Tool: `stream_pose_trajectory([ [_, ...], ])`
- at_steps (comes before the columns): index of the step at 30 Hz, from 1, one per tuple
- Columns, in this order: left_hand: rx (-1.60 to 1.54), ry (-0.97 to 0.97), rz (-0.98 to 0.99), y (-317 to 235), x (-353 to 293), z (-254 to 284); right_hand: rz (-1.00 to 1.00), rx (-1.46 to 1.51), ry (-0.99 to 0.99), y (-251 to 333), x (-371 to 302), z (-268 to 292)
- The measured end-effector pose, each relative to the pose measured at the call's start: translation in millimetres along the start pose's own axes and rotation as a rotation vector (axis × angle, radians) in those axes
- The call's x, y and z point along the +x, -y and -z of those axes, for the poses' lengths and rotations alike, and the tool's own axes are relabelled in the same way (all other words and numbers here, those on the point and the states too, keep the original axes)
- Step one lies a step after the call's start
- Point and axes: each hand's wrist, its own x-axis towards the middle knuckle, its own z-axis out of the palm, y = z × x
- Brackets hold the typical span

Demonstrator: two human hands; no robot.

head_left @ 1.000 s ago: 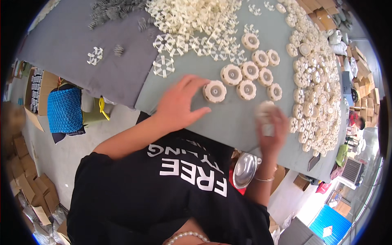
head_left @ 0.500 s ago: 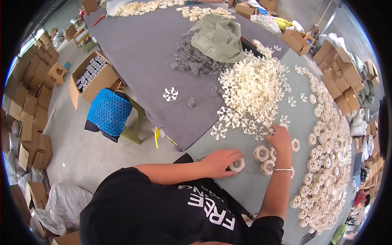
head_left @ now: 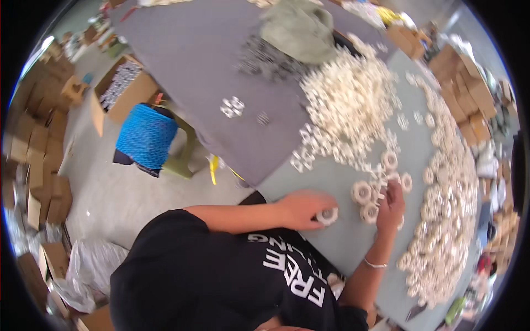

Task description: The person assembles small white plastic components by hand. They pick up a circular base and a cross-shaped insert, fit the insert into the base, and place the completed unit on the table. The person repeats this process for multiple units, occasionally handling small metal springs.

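My left hand [head_left: 305, 209] is closed around a round cream plastic housing [head_left: 328, 216] with a scalloped rim and a hole in its middle, at the table's near edge. To the right, my right hand [head_left: 391, 204] pinches a white spoked plastic piece [head_left: 379, 181]; motion blurs its outline. It hangs over a small cluster of round housings [head_left: 361, 192], some partly covered by the hand. Beyond it rises a large heap of white spoked pieces [head_left: 353, 102]. Grey coil springs [head_left: 270, 59] lie in a pile behind, partly under a grey-green cloth bag [head_left: 298, 30].
A long bank of round housings [head_left: 444, 220] covers the table's right side. One spoked piece [head_left: 232, 107] and a spring [head_left: 263, 118] lie on the grey cloth [head_left: 193, 66]. Left of the table stand a stool with a blue cover [head_left: 146, 137] and an open carton [head_left: 130, 91].
My right hand has drawn back from the heap's edge to above the housings, bringing a spoked piece. My left hand, with its housing, has shifted slightly right. The whole view has shifted and blurred.
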Motion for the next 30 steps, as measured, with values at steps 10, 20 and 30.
stream_pose_trajectory([
  [10, 0.014, 0.064, 0.065, -31.8, -10.4, -6.7, -0.566, 0.353, 0.037, 41.6, -132.4, -19.5],
  [20, 0.017, 0.053, 0.03, -27.4, -8.9, -10.6, 0.094, -0.421, 0.145, 73.4, -155.4, -23.0],
  [30, -0.085, 0.058, 0.038, -20.3, -12.6, 3.5, -0.595, -0.667, 0.243, 62.3, -159.8, 26.8],
])
